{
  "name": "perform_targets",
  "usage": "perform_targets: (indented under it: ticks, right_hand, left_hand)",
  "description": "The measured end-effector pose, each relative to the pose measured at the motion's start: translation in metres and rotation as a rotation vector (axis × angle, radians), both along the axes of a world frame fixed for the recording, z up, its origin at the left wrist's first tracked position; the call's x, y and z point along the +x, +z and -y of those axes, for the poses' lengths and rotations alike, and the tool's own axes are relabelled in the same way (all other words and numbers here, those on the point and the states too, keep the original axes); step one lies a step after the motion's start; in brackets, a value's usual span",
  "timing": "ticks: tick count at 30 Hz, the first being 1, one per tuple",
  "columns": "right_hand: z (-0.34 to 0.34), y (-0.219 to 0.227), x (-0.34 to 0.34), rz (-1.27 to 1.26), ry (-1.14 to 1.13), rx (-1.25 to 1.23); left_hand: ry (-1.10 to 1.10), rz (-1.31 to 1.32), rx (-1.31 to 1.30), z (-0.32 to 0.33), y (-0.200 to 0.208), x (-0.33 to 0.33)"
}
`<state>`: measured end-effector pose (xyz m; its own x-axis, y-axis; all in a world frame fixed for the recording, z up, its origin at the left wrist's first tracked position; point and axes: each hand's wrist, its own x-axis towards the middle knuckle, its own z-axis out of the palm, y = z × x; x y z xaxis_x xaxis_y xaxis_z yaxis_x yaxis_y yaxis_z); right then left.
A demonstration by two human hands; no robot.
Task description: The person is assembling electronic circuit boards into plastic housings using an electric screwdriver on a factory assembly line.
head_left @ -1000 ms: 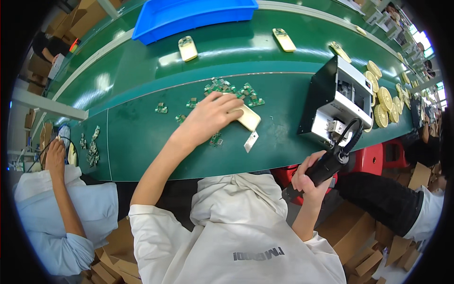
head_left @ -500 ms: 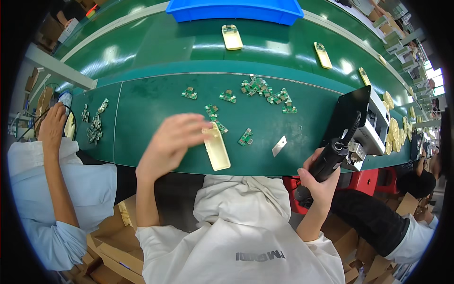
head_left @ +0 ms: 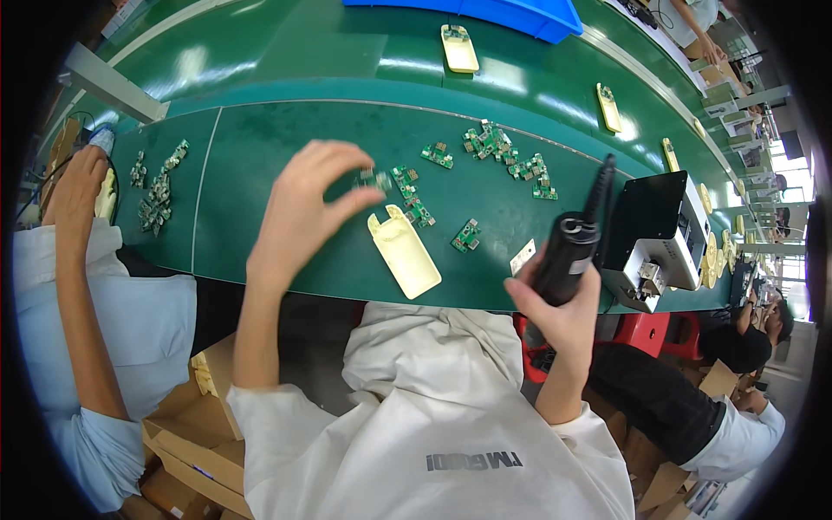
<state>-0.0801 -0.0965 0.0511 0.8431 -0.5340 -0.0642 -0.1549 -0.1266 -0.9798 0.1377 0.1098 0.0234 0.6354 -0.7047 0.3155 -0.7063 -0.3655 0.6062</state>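
Observation:
My left hand [head_left: 310,201] is over the green work mat, thumb and fingers closed round a small green circuit board [head_left: 374,180]. Just below it lies a cream plastic shell [head_left: 406,256], open side up, a notched end toward the boards. My right hand [head_left: 562,303] grips a black corded electric screwdriver [head_left: 565,260] at the mat's front edge, its cord end pointing up and away. By those fingers rests a flat pale metal plate [head_left: 523,257]. Loose circuit boards lie near the shell, one board [head_left: 466,235] to its right and a cluster [head_left: 490,141] farther back.
A black-topped metal machine [head_left: 650,225] stands at the right. Beyond the mat, a green belt carries cream shells [head_left: 459,52] and a blue bin [head_left: 520,16]. Metal parts [head_left: 156,204] are heaped at left beside a co-worker's arm [head_left: 82,286]. A red stool [head_left: 643,331] is below right.
My left hand has moved from over the shell to a circuit board and closed on it. The right hand with the screwdriver has shifted slightly left. The whole view has turned a little.

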Motion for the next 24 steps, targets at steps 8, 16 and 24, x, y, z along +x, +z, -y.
perform_targets:
  ticks: [8, 16, 24]
  right_hand:
    - [-0.035, -0.028, 0.02, -0.185, 0.203, -0.131]
    - [-0.044, -0.039, 0.021, -0.231, 0.212, -0.226]
    - [-0.054, -0.042, 0.028, -0.185, 0.17, -0.284]
  left_hand:
    - [0.241, 0.055, -0.063, 0.004, -0.019, -0.075]
    - [0.332, -0.007, -0.091, 0.011, -0.032, -0.079]
    - [0.361, -0.153, -0.226, 0.014, -0.039, -0.081]
